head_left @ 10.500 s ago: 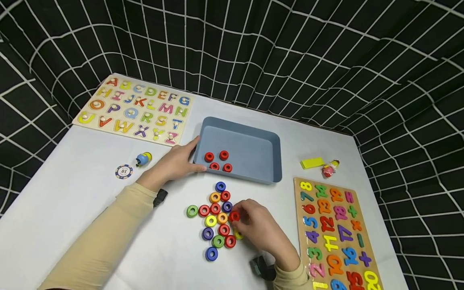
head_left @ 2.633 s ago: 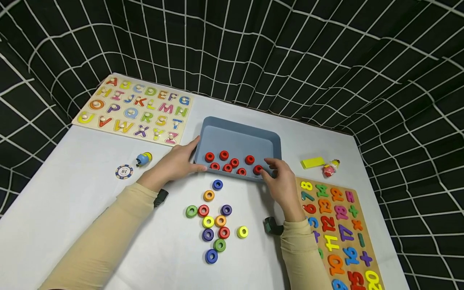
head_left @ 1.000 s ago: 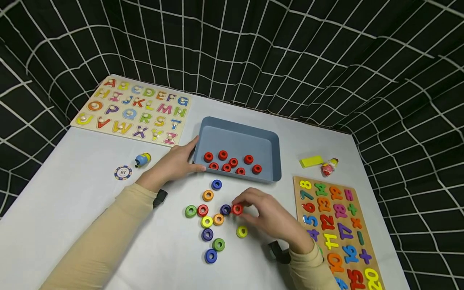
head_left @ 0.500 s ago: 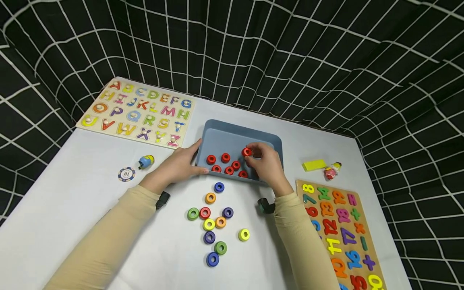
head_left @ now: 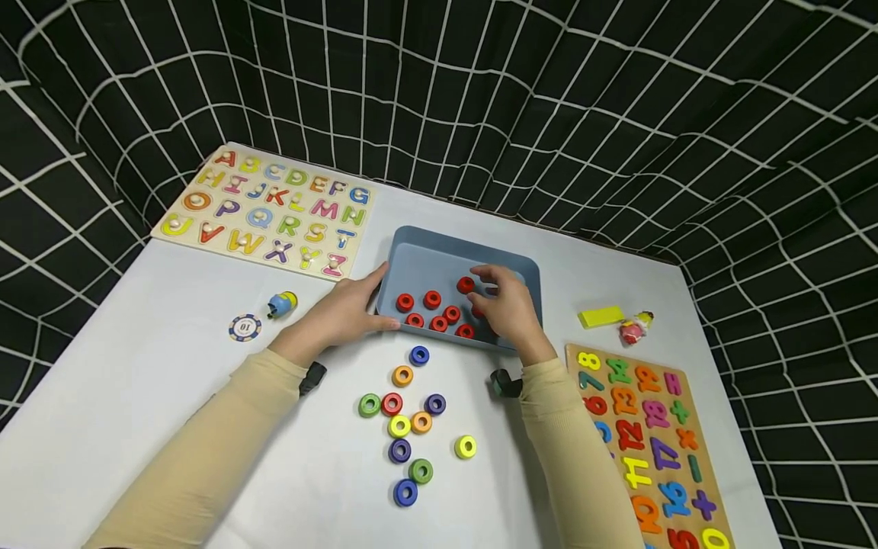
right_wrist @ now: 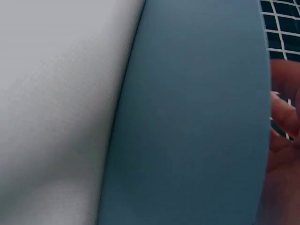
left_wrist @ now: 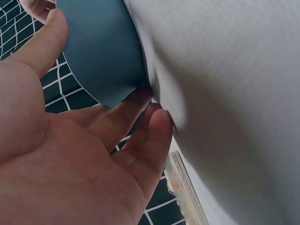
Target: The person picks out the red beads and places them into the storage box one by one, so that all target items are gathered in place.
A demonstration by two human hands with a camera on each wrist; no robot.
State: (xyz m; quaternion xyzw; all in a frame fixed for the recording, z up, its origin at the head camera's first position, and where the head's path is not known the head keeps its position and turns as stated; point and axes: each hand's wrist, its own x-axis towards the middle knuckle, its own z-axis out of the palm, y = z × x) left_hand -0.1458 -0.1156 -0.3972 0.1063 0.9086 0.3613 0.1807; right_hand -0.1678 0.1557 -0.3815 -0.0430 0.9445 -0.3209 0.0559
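Observation:
My left hand point(head_left: 347, 311) rests at the left front corner of the blue-grey tray point(head_left: 473, 242). Its thumb lies on the front rim, and in the left wrist view the fairly straight fingers point(left_wrist: 154, 136) touch the outer wall. Over the tray's right part, my right hand point(head_left: 506, 309) has its thumb and fingers parted. A red ring point(head_left: 466, 284) sits in the tray just left of those fingertips. Several more red rings point(head_left: 432, 300) lie along the tray's front, one partly hidden by the right hand. The tray wall hides most of that hand in the right wrist view.
On the white table before the tray lie one red ring point(head_left: 392, 403) and several blue, orange, green, purple and yellow rings point(head_left: 399, 425). An alphabet board point(head_left: 267, 210), poker chip point(head_left: 245, 327), small figures point(head_left: 282, 304), yellow block point(head_left: 600, 316) and number board point(head_left: 648, 442) stand around.
More red rings are in the tray than 10.5 seconds ago. My right hand has carried another red ring from the table into the tray and let it go. The left hand stays put.

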